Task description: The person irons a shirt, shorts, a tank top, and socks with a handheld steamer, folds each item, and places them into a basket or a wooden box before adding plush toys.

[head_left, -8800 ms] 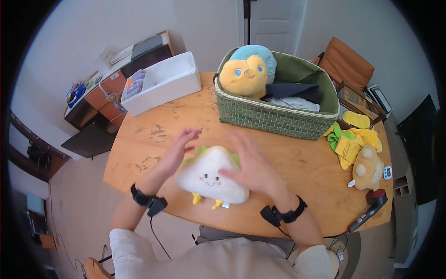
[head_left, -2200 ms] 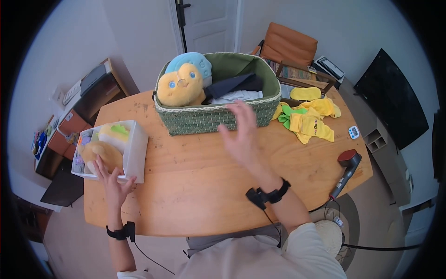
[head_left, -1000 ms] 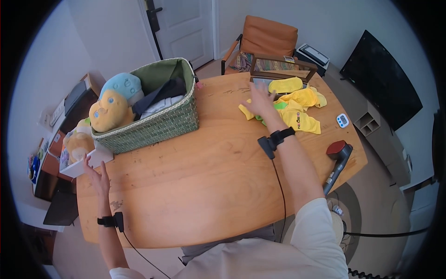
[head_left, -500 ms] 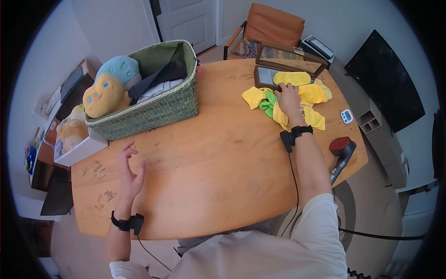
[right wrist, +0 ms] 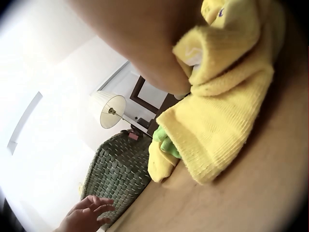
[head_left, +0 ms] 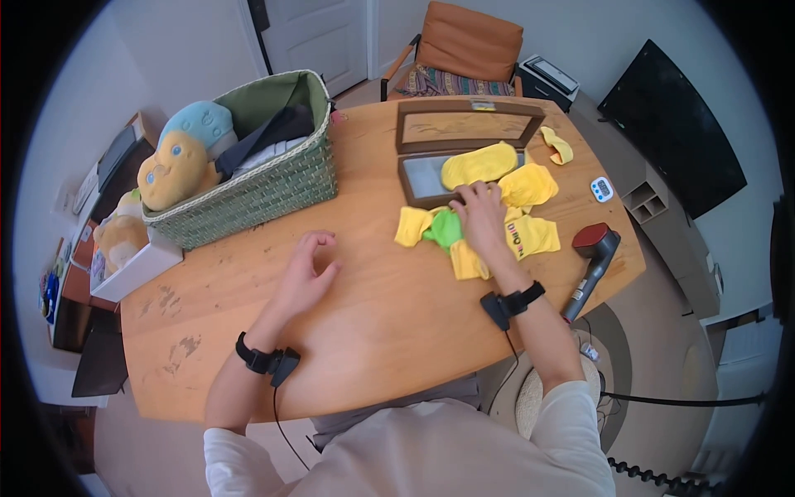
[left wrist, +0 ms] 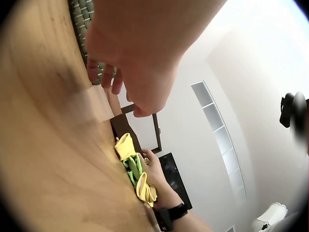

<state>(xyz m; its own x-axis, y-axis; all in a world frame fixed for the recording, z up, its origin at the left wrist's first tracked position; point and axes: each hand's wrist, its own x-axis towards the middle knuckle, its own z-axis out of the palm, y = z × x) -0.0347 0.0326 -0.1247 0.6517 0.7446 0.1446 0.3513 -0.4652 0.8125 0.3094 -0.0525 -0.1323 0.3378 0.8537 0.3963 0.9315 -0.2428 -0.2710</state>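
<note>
My right hand (head_left: 484,219) reaches over a pile of socks, fingertips hooked at the front edge of a brown display box (head_left: 414,199) whose glass-paned lid (head_left: 468,128) stands up. A flat yellow sock (head_left: 479,164) lies across the box. Under and around the hand are a yellow lettered sock (head_left: 534,236), a green sock (head_left: 445,229) and other yellow socks (head_left: 411,225). The right wrist view shows a yellow sock cuff (right wrist: 212,140) close up; the fingers are hidden there. My left hand (head_left: 302,277), loosely curled and holding nothing, hovers over the table's middle.
A green woven basket (head_left: 257,207) with plush toys and dark cloth stands at the left, beside a white box (head_left: 137,269) of toys. At the right lie a lone yellow sock (head_left: 559,147), a timer (head_left: 602,190) and a handheld steamer (head_left: 592,257).
My right hand has gone from the basket side to the socks. The display box and pile have shifted left and nearer, leaving one sock behind. My left hand has left the white box.
</note>
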